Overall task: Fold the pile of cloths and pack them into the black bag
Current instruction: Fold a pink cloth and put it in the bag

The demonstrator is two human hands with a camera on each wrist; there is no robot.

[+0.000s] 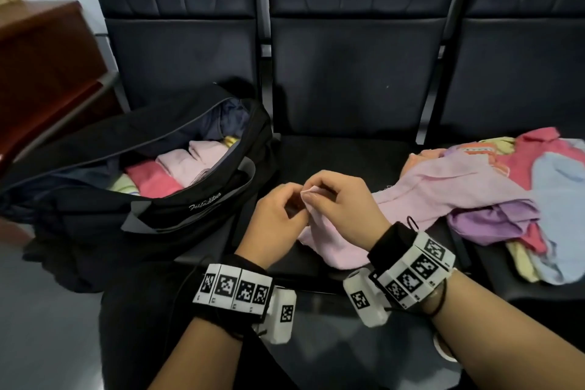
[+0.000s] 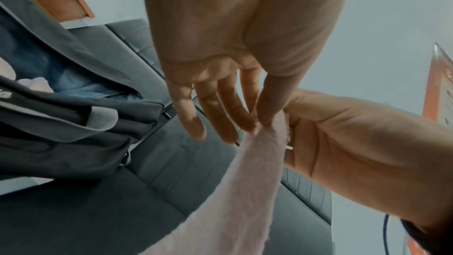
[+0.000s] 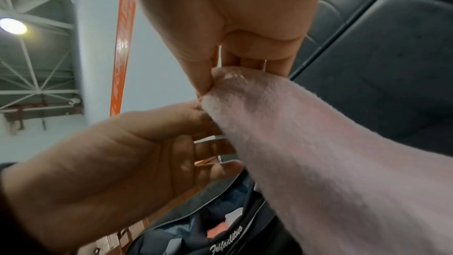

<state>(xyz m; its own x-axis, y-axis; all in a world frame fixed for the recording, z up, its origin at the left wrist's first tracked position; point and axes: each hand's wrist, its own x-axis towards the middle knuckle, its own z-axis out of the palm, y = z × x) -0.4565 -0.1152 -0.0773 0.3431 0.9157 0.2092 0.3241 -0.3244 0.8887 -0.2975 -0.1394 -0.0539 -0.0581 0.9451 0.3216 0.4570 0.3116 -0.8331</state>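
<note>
A pale pink cloth (image 1: pixel 329 244) is held up by one corner just right of the black bag (image 1: pixel 95 199), the corner pinched between the thumb and fingers of the right hand (image 1: pixel 342 199) while the rest hangs down onto the seat (image 1: pixel 342 149). The left hand (image 1: pixel 275 222) is brought against the same corner: in the left wrist view its thumb and forefinger are closed on the cloth's edge and its other fingers (image 2: pixel 188 121) are left loosely extended. The corner appears to be held this way so that an edge can be found and the cloth drawn out flat for folding; this is a judgement, not something shown. The bag lies unzipped on the neighbouring seat, its mouth turned towards the hands, and folded pink, red and yellow pieces are seen packed inside, so part of the task is judged done. Well to the right of the bag, past the hands, the pile (image 1: pixel 506 193) of unfolded cloths is spread in lilac, red, blue and yellow, one pale piece trailing towards the right wrist. A brown cabinet (image 1: pixel 41 73) stands behind the bag. Nothing is seen between the hands and the bag's opening, though the bag's near flap and strap sag across part of it.
</note>
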